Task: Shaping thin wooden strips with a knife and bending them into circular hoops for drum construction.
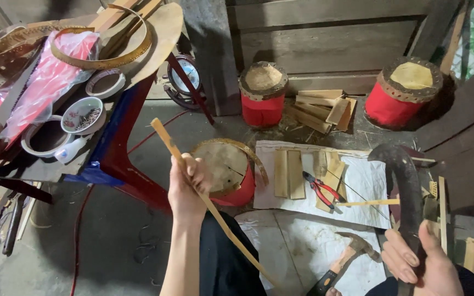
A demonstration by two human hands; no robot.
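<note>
— Bamboo, is it, that long pale strip [204, 197] in the left hand [185, 189]?

— It looks like a thin wooden or bamboo slat. The left hand is clamped round it near the upper third; one end rises up and to the left toward the red and blue table [113, 156], the other runs down past the dark trouser leg [223, 257] toward the bottom of the view.

— And the right hand [421, 260]?

— Fingers wrapped shut on the handle of a curved dark blade [404, 181], a sort of billhook. The blade stands upright from the fist and hooks over to the left at its top, above the white sheet [357, 181].

— What lies on that sheet?

— Flat wooden pieces [289, 172] side by side, red-handled pliers [319, 189] just right of them, and a thin stick beside the pliers. A claw hammer [349, 255] lies lower down, close to the right hand.

— Anything behind the left hand?

— A small red drum [229, 172] with a pale skin top, a loose curved band resting over it. Two more red drums stand farther back, one [263, 93] by the wooden wall and one [404, 90] at the right, with a heap of wood offcuts [319, 109] between them.

— And the table?

— Crowded: a gold-coloured hoop [102, 55], pink plastic [50, 77], a bowl of small nails [82, 115], a roll of tape [105, 83].
</note>
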